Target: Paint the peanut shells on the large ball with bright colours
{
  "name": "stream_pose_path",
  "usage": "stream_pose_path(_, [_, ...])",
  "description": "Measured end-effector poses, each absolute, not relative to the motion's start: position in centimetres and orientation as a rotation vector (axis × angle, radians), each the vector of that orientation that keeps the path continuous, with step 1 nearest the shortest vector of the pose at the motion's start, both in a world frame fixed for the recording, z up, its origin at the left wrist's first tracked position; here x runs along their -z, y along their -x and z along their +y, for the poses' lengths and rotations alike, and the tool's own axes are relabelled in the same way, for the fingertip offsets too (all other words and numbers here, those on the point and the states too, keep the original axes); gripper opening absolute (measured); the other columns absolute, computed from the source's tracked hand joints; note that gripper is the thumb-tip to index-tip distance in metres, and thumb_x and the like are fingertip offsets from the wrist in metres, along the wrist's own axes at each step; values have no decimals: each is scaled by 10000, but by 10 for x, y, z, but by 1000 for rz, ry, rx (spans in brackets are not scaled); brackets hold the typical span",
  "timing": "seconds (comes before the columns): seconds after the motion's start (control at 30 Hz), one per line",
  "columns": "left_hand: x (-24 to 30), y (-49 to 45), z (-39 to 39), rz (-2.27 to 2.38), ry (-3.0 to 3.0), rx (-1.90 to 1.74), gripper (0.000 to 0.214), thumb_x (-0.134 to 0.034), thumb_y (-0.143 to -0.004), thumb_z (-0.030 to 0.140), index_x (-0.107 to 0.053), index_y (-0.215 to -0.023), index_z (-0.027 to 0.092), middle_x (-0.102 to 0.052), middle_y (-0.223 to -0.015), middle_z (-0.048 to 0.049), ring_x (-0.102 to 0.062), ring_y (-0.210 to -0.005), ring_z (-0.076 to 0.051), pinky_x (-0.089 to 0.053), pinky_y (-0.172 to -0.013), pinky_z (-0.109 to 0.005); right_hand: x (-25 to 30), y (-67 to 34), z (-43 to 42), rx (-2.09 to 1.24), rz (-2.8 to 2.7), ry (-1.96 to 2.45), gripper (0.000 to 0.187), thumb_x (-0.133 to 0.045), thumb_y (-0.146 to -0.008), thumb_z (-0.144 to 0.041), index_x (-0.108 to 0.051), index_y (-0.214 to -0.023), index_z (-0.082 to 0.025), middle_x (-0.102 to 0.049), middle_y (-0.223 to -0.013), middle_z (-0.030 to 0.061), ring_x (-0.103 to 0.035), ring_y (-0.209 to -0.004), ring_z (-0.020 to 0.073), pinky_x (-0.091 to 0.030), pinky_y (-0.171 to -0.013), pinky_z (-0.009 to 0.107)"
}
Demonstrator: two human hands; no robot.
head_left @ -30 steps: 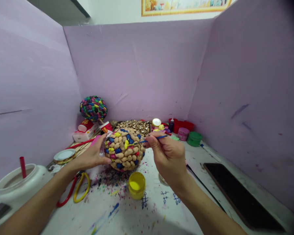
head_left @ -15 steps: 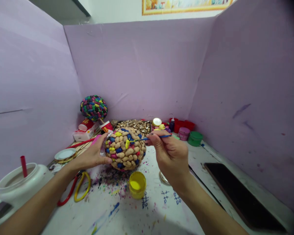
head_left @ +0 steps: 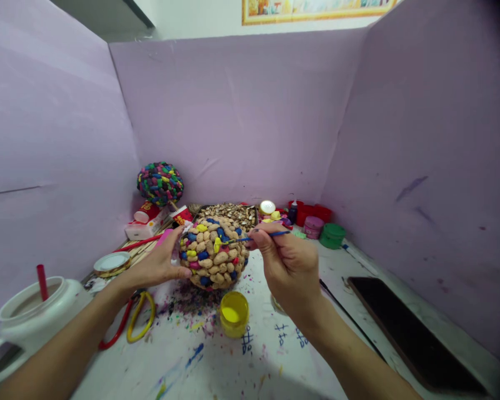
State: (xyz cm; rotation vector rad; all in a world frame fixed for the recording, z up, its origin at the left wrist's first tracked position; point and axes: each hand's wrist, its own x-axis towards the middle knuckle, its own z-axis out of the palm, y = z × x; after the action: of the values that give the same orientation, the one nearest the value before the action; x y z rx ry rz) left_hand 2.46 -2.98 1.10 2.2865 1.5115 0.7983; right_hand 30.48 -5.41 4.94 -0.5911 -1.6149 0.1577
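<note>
Dabbing yellow: right hand (head_left: 289,265) pinches brush (head_left: 258,236), tip atop peanut ball (head_left: 214,254); left hand (head_left: 158,265) cups ball's left side on worktop (head_left: 275,364). Risk: wrist could knock open yellow pot (head_left: 233,314) just before ball.

I saw the booth lit softly and evenly from above, with the lilac paper walls (head_left: 233,111) bright and free of glare. A faint, diffuse shadow lay on the paint-spattered white tabletop (head_left: 270,378) at the near edge, between the forearms. The round ball of peanut shells (head_left: 214,261) in the left hand (head_left: 158,266) and the thin blue paintbrush (head_left: 280,234) in the right hand (head_left: 294,266) were sharp. The wide lens bowed the wall edges, and the top right corner fell dark.
</note>
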Motion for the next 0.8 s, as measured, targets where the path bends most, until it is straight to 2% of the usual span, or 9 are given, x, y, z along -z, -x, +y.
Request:
stream_pose_path(0.33, [-10,-24,-29,1498,-2267,-786,1071,-690,-639,642,-147,-1445,191,-315,-1437,-194,-338,-1306,-413,-279,-1061,-590,-50,-304,-57,-147,-1633,583,121,-519,-885,-176,-620,-819,-191,-668,-644,-14,-639,-575,116,-498,-544,227])
stream_pose_path(0.8, [-10,-24,-29,1497,-2256,-790,1081,-697,-635,639,-151,-1443,171,-329,-1438,-202,-347,-1308,-408,-294,-1055,-582,-48,-303,-54,-115,-1604,563,124,-520,-886,-143,-632,-834,-156,-687,-706,17,-647,-629,110,-502,-589,212])
